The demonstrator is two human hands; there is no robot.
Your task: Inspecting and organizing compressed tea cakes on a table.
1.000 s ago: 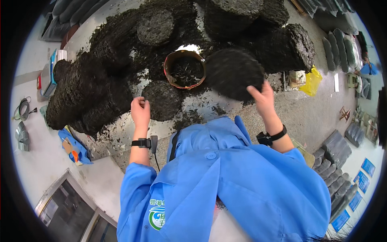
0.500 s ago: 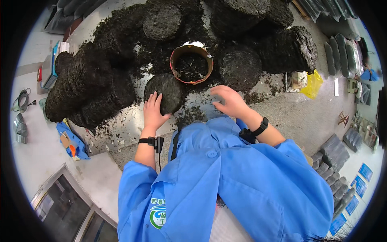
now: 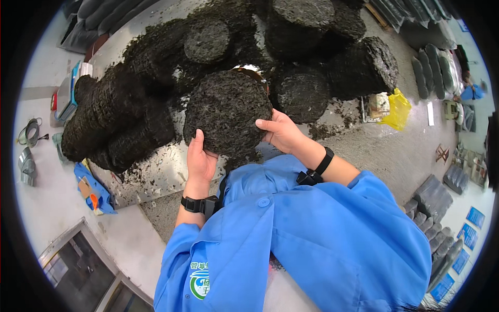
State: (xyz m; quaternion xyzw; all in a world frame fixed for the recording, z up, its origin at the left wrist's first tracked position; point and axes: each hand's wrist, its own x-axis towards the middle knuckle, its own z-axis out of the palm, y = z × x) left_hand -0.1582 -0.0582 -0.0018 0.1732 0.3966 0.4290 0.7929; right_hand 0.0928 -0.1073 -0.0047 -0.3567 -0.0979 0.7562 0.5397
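The dark disc [image 3: 228, 112] was held up by its near half, between the person and the tub [image 3: 254, 74], and hid most of that tub. The left hand [image 3: 201, 162] gripped its lower left edge, thumb pointing up against the disc; the right hand [image 3: 285, 133] pinched the right side, thumb over the face. The fingers were largely hidden beneath, so how much support they gave was hard to judge. That seemed the main risk: with both hands on the near half, the far side could sag, crack or shed pieces under its own weight, more so if the grip tightened. If one hand let go first, the disc could tip or fold. A careless swing might knock the tub or catch the stack [image 3: 302, 96] just to the right. Loose flakes [image 3: 135, 176] lay across the worktop [image 3: 167, 172], which suggested that the material crumbled easily.
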